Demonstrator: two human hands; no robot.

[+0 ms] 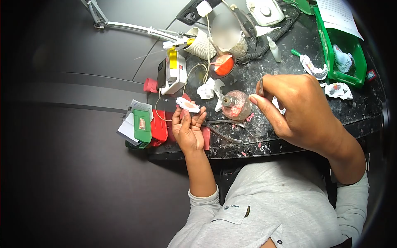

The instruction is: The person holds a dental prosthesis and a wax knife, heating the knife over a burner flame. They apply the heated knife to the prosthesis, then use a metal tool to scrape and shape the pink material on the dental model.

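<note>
My left hand (189,134) is turned palm up, with its fingers closed around a small white plaster dental cast (188,105) that carries a pinkish patch. A thin metal hand tool (259,87) is pinched between the thumb and fingers of my right hand (297,105); its working end is hard to make out. Just left of the right thumb stands a glass spirit burner (236,108) with a metal neck and pinkish residue. No flame can be made out. A long metal instrument (223,133) lies below the burner, beside pink wax sheet (206,138).
Plaster casts (313,68) lie at the right, near a green bin (360,68). At the back are a dish of orange-red wax (223,66), a dropper bottle (274,49) and a woven cup (201,44). Red and green boxes (159,128) sit at the left edge.
</note>
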